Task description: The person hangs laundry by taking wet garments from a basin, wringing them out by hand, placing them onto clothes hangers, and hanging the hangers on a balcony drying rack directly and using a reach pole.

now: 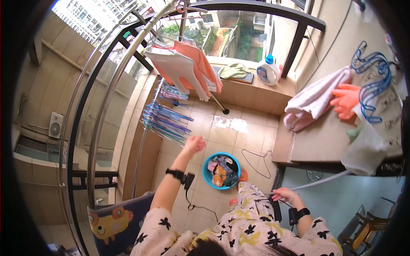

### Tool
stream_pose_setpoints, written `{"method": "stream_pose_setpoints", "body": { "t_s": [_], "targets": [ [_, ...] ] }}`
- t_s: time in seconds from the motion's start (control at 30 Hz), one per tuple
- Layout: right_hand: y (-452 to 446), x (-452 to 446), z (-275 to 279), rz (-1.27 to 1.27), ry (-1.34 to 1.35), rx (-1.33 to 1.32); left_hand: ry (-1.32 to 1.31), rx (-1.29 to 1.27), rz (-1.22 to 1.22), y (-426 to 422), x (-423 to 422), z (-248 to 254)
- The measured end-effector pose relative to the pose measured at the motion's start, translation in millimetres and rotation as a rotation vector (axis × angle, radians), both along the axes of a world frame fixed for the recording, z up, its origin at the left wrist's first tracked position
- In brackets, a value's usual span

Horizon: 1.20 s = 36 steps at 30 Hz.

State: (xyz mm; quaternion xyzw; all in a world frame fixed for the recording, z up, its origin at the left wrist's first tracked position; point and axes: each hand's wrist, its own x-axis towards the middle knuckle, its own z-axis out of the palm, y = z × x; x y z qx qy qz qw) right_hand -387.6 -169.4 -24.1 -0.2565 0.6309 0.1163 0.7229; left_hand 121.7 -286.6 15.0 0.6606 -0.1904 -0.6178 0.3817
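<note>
My left hand reaches forward beside a row of blue and purple hangers, its fingers curled; whatever it may hold is too small to make out. On the right, my right hand is low near my body, fingers bent together around something thin, next to a grey pole. A blue basin full of mixed clothes sits on the tiles between my hands. Pink and white clothes hang on the rail above the hangers.
One wire hanger lies on the floor right of the basin. A detergent bottle and green cloth stand on the ledge. Pink cloth, orange gloves and blue hangers are on the right counter. A metal railing runs left.
</note>
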Motion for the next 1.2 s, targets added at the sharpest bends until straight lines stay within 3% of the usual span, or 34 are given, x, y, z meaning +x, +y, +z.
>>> {"method": "stream_pose_setpoints", "body": {
  "t_s": [0.07,0.13,0.2,0.27,0.3,0.37,0.4,0.43,0.5,0.57,0.6,0.63,0.7,0.73,0.8,0.83,0.87,0.9,0.93,0.97,1.0,1.07,1.1,1.13,1.2],
  "targets": [
    [-27.0,31.9,-43.3,0.021,-0.063,-0.103,0.117,-0.135,0.163,-66.6,15.9,-9.2],
    [-56.0,60.5,-100.3,-0.050,-0.165,-0.553,0.204,-0.115,0.260,-123.2,29.6,-55.9],
    [-96.7,106.9,-90.0,-0.184,-0.133,-0.539,0.299,-0.103,0.371,-166.1,39.6,-96.0],
    [-135.2,155.8,-65.2,-0.440,-0.170,-0.430,0.234,0.104,0.692,-190.6,39.0,-131.9],
    [-152.0,176.7,-55.8,-0.562,-0.240,-0.342,0.170,0.140,0.731,-197.9,43.6,-145.3],
    [-184.4,214.1,-51.7,-0.409,-0.247,-0.485,-0.145,0.059,0.611,-210.1,79.6,-181.6],
    [-199.9,234.0,-64.0,-0.310,-0.232,-0.700,-0.395,0.071,0.664,-221.1,98.2,-173.5],
    [-215.5,255.8,-75.6,-0.209,-0.222,-0.909,-0.632,-0.053,0.600,-231.8,145.4,-197.0],
    [-259.2,304.3,-49.2,0.100,-0.105,-1.355,-0.827,-0.306,0.591,-248.4,170.6,-123.9],
    [-311.7,351.9,-19.1,0.065,-0.237,-1.618,-0.942,-0.441,0.395,-268.2,209.5,-73.0],
    [-340.0,373.1,-10.5,0.006,-0.248,-1.671,-1.127,-0.377,0.399,-278.5,214.4,-54.7],
    [-365.8,391.4,-5.8,-0.054,-0.258,-1.726,-1.045,-0.356,0.326,-286.1,224.0,-42.0],
    [-405.0,422.2,-9.1,0.033,-0.099,-1.738,-0.912,-0.387,0.054,-296.3,235.8,-14.8],
    [-420.4,435.6,-7.4,0.017,-0.098,-1.741,-0.921,-0.394,0.045,-306.1,243.6,-19.7],
    [-434.9,453.9,-1.9,0.104,-0.225,-1.483,-1.027,-0.566,-0.681,-312.2,237.9,-26.0],
    [-435.8,460.7,-1.6,-0.071,-0.571,-1.464,-0.960,-0.676,-0.972,-308.5,224.7,-19.8],
    [-430.3,463.4,10.0,-0.079,-0.561,-1.457,-0.872,-0.742,-1.058,-291.2,190.0,15.4],
    [-424.1,463.6,32.0,0.020,-0.511,-1.206,-0.774,-0.801,-1.142,-273.2,152.9,53.4],
    [-418.3,466.5,45.0,0.112,-0.457,-0.953,-0.595,-0.819,-1.145,-259.9,126.0,82.9],
    [-408.6,475.2,43.3,0.169,-0.406,-1.189,-0.417,-0.832,-1.143,-250.9,111.6,94.6],
    [-404.7,489.3,27.1,0.292,-0.351,-1.634,-0.407,-0.831,-1.151,-245.2,112.2,80.9],
    [-373.7,491.5,22.8,0.324,-0.336,-1.707,-0.138,-0.659,-0.461,-240.4,121.3,32.5],
    [-359.4,487.9,34.0,0.284,-0.377,-1.580,-0.343,-0.856,-0.352,-241.4,115.8,19.8],
    [-345.0,484.3,45.3,0.239,-0.408,-1.455,-0.333,-0.849,-0.375,-236.8,109.7,25.8],
    [-317.3,476.2,44.3,-0.067,-0.823,-1.491,-0.163,-0.535,-0.224,-226.8,97.2,43.4]
  ]
}}
